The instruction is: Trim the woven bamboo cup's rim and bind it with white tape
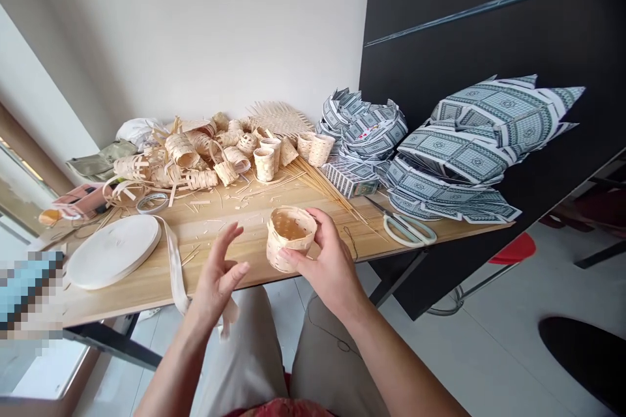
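Note:
A small woven basket (289, 244) of pale strips is held just over the table's front edge, its round mouth tipped a little toward me. My right hand (328, 259) grips its right side, thumb in front and fingers behind. To the basket's left, my left hand (221, 277) is open, thumb and fingers apart, not touching it. A white ribbon (172, 254) runs from a flat roll (116, 249) and passes behind my left wrist; its loose end shows below that hand. A dark thread (337, 339) hangs over my right leg.
Several woven baskets and rings (195, 150) are heaped at the back left. Scissors (409, 229) lie at the right edge. Behind them stand folded-card structures (454, 156). Thin sticks (332, 189), a tape roll (152, 202) and scraps lie on the wooden table (235, 215).

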A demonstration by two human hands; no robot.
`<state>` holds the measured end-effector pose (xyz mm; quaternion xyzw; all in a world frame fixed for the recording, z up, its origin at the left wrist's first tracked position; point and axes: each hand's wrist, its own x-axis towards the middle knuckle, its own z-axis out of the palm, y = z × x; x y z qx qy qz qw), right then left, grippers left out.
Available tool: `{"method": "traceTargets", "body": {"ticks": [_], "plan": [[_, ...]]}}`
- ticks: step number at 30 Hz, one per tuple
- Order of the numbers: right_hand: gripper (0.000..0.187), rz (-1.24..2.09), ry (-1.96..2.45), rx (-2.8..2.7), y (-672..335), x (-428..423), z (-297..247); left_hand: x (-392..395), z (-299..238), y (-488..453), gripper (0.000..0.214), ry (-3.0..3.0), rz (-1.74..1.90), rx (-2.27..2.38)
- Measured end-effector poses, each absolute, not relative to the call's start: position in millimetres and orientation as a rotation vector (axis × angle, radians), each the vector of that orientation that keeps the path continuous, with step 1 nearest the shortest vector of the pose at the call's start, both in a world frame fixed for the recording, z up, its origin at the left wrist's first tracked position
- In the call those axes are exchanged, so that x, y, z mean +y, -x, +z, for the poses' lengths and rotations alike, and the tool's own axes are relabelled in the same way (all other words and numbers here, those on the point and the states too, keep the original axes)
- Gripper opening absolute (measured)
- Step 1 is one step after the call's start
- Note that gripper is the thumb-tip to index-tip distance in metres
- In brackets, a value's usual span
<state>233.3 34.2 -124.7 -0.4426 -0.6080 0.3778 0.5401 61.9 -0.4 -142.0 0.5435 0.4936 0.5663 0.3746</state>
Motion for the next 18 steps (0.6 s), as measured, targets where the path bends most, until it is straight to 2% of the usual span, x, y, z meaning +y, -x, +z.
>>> {"method": "traceTargets", "body": {"ticks": [4, 13, 18], "plan": [[0.058, 0.775, 1.133, -1.596, -233.1, 29.9, -122.2, 1.5, -124.7, -66.9, 0.071, -1.543, 1.302, 1.328], [0.058, 0.695, 1.095, -1.672, -226.3, 33.2, -129.0, 22.9, -132.7, -81.2, 0.043, -1.518, 1.408, 1.050], [0.060, 0.791, 1.037, -1.632, -226.9, 53.4, -145.0, 29.4, -130.5, -72.1, 0.047, -1.500, 1.434, 1.124]]}}
